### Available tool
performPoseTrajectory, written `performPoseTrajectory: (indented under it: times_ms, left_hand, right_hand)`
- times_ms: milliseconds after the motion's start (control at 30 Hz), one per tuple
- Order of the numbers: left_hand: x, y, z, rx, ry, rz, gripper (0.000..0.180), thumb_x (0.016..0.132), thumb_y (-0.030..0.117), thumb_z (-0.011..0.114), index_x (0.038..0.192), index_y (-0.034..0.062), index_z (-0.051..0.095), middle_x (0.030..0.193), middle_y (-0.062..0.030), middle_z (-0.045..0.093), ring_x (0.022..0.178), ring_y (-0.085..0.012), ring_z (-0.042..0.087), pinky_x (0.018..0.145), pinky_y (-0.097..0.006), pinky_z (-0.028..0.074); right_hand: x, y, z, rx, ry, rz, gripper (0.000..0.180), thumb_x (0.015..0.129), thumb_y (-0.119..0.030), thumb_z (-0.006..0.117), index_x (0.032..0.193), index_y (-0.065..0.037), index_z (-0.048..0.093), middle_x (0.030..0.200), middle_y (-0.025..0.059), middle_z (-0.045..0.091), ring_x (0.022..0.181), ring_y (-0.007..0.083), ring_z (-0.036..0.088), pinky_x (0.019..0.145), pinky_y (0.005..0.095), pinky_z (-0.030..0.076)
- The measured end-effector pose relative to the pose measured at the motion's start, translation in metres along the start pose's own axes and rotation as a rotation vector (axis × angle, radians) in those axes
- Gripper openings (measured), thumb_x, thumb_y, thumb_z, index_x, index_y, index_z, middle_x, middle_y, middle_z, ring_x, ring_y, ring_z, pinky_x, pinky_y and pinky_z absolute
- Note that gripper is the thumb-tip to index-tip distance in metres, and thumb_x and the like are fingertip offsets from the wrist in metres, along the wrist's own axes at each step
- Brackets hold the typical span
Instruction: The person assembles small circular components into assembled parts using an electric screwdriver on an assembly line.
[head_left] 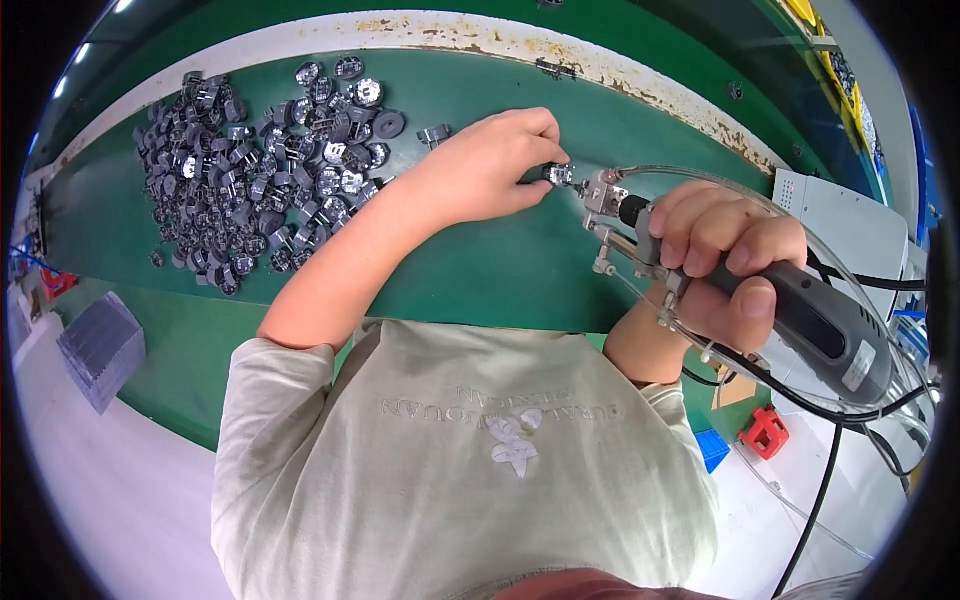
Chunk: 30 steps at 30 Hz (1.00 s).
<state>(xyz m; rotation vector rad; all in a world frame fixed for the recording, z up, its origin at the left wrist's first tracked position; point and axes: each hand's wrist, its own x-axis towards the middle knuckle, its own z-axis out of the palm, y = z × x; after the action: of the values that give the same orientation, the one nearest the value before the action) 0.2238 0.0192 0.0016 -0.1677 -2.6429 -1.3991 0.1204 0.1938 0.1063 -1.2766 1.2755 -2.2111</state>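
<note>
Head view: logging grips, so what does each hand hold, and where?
Left hand pinches a small metal part at its edge; right hand wraps the power tool around its grey body.

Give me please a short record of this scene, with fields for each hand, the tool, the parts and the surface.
left hand: left hand pinches a small metal part at the fingertips
right hand: right hand grips a dark powered driver
tool tip: metal nose of the driver meets the held part
tool lines: clear tube and black cable run from the driver
parts: pile of small grey parts lies left of the left hand
surface: green table
</note>
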Motion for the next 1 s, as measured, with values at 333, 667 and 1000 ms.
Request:
performPoseTrajectory:
  times_ms: [333,667,1000]
  left_hand:
    - [-0.003,0.0,0.0,0.012,0.007,-0.008,0.032,0.077,0.006,0.072,0.107,-0.0005,0.069,0.103,-0.0105,0.06,0.097,-0.0284,0.061,0.083,-0.037,0.051]
    - [-0.001,-0.003,0.0,0.002,0.006,-0.004,0.031,0.077,0.006,0.072,0.106,-0.0002,0.069,0.104,-0.0106,0.06,0.097,-0.0298,0.061,0.084,-0.038,0.051]
    - [-0.003,0.011,-0.005,0.143,-0.016,0.014,0.025,0.076,0.009,0.071,0.099,0.0007,0.069,0.099,-0.0132,0.061,0.097,-0.0337,0.06,0.086,-0.042,0.05]
  right_hand:
    - [-0.003,0.007,-0.001,-0.017,-0.104,0.029,0.024,0.086,-0.027,0.061,0.086,-0.008,0.047,0.061,0.0071,0.053,0.049,0.0208,0.052,0.054,0.0411,0.05]
    - [-0.002,0.008,0.013,-0.114,-0.085,0.072,0.028,0.089,-0.027,0.066,0.084,-0.007,0.047,0.061,0.0061,0.051,0.049,0.0195,0.051,0.054,0.0394,0.051]
    - [0.0,0.012,0.013,-0.038,-0.158,-0.031,0.028,0.081,-0.016,0.075,0.085,-0.005,0.049,0.064,0.0066,0.057,0.053,0.0204,0.057,0.053,0.035,0.05]
